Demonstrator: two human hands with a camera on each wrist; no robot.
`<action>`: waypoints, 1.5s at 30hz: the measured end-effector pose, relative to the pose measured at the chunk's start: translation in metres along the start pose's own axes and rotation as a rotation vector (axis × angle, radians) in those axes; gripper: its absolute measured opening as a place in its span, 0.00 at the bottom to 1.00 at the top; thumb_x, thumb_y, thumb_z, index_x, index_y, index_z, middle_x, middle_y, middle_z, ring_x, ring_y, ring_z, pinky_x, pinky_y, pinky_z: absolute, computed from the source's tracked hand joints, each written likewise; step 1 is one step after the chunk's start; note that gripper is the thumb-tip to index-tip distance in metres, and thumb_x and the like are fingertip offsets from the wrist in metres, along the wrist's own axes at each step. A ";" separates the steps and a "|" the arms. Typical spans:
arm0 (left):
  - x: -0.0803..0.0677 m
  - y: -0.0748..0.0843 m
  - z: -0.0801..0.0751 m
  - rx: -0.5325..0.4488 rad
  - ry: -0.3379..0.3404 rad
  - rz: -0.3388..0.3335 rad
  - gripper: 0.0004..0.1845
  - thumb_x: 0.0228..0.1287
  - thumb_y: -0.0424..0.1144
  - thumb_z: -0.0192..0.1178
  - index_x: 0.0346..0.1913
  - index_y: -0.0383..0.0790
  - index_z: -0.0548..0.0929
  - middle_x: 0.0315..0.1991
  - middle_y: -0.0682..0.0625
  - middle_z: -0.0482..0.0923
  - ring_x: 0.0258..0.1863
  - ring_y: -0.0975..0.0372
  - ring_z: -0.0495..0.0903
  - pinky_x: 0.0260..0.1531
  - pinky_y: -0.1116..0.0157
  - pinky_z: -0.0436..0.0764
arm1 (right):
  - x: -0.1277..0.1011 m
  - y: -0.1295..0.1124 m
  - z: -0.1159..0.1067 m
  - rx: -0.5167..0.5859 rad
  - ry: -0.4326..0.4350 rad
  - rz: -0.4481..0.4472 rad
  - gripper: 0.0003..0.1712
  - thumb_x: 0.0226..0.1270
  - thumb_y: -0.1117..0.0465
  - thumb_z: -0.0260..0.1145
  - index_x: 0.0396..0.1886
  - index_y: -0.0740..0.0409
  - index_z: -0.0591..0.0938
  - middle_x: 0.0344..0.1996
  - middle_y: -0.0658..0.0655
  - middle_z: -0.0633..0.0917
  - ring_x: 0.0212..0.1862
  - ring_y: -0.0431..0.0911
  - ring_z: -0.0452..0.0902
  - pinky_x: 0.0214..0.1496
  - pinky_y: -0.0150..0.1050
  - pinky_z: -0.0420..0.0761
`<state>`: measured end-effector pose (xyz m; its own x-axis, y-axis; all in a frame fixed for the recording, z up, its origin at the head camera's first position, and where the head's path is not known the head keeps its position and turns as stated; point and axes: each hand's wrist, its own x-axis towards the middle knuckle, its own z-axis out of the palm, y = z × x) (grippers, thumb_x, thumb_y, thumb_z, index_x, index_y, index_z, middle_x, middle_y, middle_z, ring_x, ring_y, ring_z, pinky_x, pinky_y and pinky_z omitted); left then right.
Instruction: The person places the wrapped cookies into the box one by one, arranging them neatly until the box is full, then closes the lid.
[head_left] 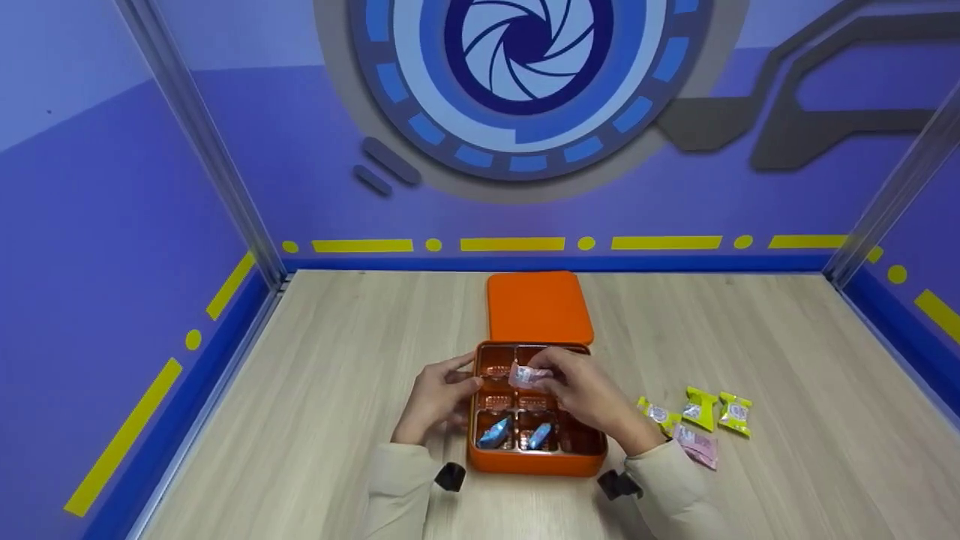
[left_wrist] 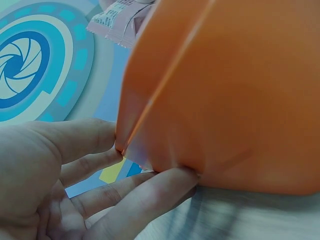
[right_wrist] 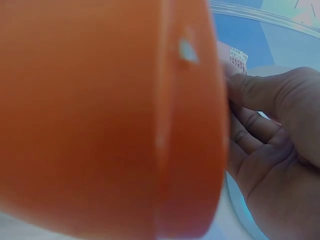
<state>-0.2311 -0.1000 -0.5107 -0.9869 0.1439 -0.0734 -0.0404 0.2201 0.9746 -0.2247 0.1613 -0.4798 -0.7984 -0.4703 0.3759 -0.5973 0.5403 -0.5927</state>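
Note:
An orange box (head_left: 536, 463) with a divided inner tray stands on the table. My left hand (head_left: 435, 397) grips its left side, thumb at the rim and fingers against the outer wall (left_wrist: 215, 125). Over the upper compartments, my right hand (head_left: 589, 390) pinches a pink wrapped packet (head_left: 526, 376) between thumb and fingers; its printed end (right_wrist: 239, 59) shows past the box in the right wrist view. One blue packet (head_left: 495, 433) lies in the lower left compartment, and another blue packet (head_left: 539, 436) in the one beside it. My right hand hides part of the right column.
The orange lid (head_left: 538, 307) lies flat behind the box, close to its back edge. To the right are several yellow packets (head_left: 699, 409) and pink packaging (head_left: 697, 446), partly behind my right forearm. Printed walls (head_left: 517, 217) enclose the table's back and sides.

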 end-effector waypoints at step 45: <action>0.002 -0.002 0.000 0.015 -0.002 -0.002 0.28 0.73 0.33 0.68 0.74 0.40 0.79 0.54 0.36 0.87 0.40 0.50 0.90 0.24 0.55 0.90 | 0.016 -0.014 0.015 -0.057 -0.080 -0.064 0.09 0.74 0.66 0.71 0.50 0.53 0.87 0.45 0.48 0.88 0.46 0.42 0.83 0.57 0.43 0.87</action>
<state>-0.2332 -0.1002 -0.5123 -0.9865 0.1455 -0.0753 -0.0396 0.2346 0.9713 -0.2284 0.1357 -0.4764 -0.7513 -0.5580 0.3523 -0.6520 0.5454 -0.5267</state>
